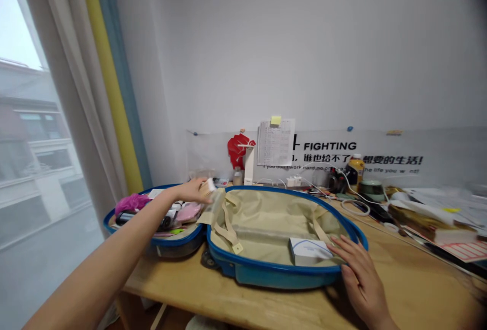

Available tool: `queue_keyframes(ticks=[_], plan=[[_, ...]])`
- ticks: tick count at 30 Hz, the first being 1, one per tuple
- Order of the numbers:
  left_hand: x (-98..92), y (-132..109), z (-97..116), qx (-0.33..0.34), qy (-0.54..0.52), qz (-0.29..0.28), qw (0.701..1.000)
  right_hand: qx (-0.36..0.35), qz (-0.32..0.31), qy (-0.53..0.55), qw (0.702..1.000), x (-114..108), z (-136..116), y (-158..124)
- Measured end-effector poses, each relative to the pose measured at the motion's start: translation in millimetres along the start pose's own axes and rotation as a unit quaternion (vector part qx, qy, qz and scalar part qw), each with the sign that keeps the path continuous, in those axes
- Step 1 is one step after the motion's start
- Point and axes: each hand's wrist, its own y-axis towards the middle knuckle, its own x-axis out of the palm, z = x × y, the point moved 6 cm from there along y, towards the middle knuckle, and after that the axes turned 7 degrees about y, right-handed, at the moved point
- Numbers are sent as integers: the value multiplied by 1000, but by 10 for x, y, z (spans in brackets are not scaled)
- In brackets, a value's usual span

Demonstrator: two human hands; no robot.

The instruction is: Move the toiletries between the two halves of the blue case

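Note:
A blue suitcase [274, 277] with a beige lining lies spread open on the wooden table. My left hand [192, 190] is above the hinge side of its packed left half, with fingers closed round a small beige and white item [208, 188], too blurred to name. Below that hand lie a pink pouch-like thing [189, 212], a purple bundle [132, 202] and a dark cylinder [125, 217]. Fingers spread, my right hand [355, 264] rests on the near right rim of the other half. Its fingertips are at a white box [310, 251] inside; I cannot tell whether they touch it.
Beige straps [227, 221] hang inside the right half. Behind the suitcase stand a white lamp [249, 165] and a small jar [238, 175]. Cables, a yellow bottle [355, 173], a green container [373, 190] and papers [452, 213] crowd the table's right side. A curtain [91, 76] hangs at left.

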Motion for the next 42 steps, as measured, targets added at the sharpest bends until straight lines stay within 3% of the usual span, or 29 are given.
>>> queue_keyframes(ticks=[2,4,8,11,15,25,30,33,36,39,42], plan=[[-57,82,513,55,-8,4,998,13,0,5,1000,7,18,-13],[18,155,1123,122,-16,-7,992,28,-6,8,1000,19,46,-35],[448,249,2219,215,-17,-61,975,50,-7,9,999,26,84,-70],[761,293,2691,236,-6,-91,967,47,-2,15,999,21,70,-65],[987,323,2918,248,0,-111,962,37,-5,10,999,20,38,-42],[1146,310,2980,258,-34,-167,951,38,-16,10,999,31,72,-47],[920,272,2889,261,-74,-147,951,20,-11,5,1000,20,76,-34],[618,282,2577,251,-95,-82,960,23,-10,6,1000,20,91,-41],[318,335,1937,195,-87,-6,977,10,-13,-9,1000,23,80,-43],[117,351,1041,95,-38,55,993,5,-10,-15,1000,23,68,-36],[52,249,100,-32,38,83,995,7,-6,-11,1000,30,64,-31]])
